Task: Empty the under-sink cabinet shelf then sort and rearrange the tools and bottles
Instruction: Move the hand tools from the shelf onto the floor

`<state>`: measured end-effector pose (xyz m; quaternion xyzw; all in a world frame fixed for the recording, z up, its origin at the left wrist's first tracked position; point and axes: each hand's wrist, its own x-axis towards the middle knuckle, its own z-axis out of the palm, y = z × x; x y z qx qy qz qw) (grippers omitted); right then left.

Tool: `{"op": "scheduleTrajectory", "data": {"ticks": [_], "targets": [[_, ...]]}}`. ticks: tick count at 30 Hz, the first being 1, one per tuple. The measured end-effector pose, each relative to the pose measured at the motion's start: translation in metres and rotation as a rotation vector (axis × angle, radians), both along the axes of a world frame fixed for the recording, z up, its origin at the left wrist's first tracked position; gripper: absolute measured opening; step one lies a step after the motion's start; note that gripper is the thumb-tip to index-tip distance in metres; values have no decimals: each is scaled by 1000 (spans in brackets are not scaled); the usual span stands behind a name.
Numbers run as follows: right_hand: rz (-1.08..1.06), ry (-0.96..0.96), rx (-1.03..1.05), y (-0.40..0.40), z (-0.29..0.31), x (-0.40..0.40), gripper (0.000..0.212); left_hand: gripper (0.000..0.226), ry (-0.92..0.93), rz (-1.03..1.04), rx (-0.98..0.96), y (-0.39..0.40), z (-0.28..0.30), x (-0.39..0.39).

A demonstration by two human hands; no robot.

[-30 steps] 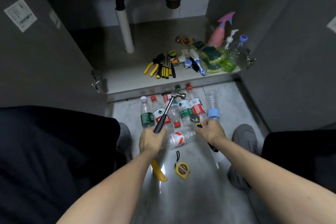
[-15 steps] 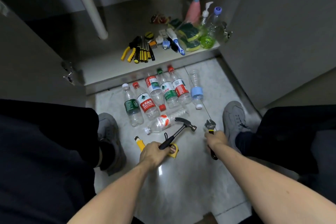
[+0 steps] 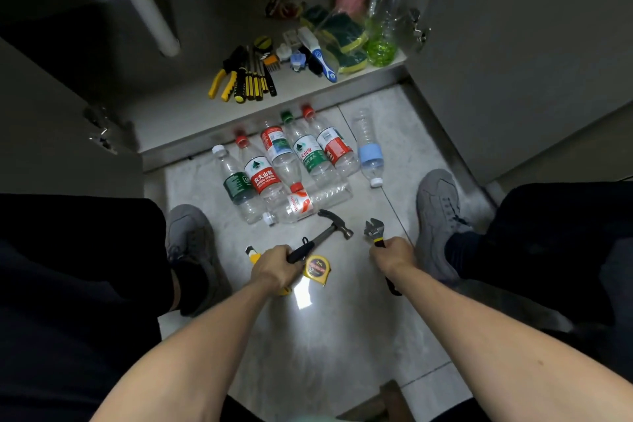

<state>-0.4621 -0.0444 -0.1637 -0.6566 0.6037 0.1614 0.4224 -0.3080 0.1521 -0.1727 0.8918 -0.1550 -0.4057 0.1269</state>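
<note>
Left hand (image 3: 274,271) gripping hammer (image 3: 322,238) handle; right hand (image 3: 394,255) wrapped round adjustable wrench (image 3: 375,229). Plastic bottles (image 3: 274,168) on floor (image 3: 342,336), seemingly empty.

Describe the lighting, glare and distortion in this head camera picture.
Head view: dim overall, with the cabinet's left interior deep in shadow; a hard white glare patch on the floor tile sits just below the tape measure; wide-angle distortion bows the cabinet doors and stretches both forearms; the hammer in the left hand and the adjustable wrench in the right hand read sharply.
</note>
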Motion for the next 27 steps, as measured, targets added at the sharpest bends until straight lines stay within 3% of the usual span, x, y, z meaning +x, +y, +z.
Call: {"op": "scheduleTrajectory", "data": {"ticks": [7, 16, 21, 27], "targets": [[-39, -29, -40, -2, -12, 1, 9, 17, -52, -171, -6, -20, 1, 12], [-16, -67, -50, -25, -23, 17, 4, 32, -71, -232, 12, 3, -5, 5], [12, -105, 2, -23, -27, 35, 24, 25, -52, -256, 6, 3, 6, 9], [103, 80, -12, -7, -26, 24, 30, 20, -66, -194, -36, -11, 18, 13]]}}
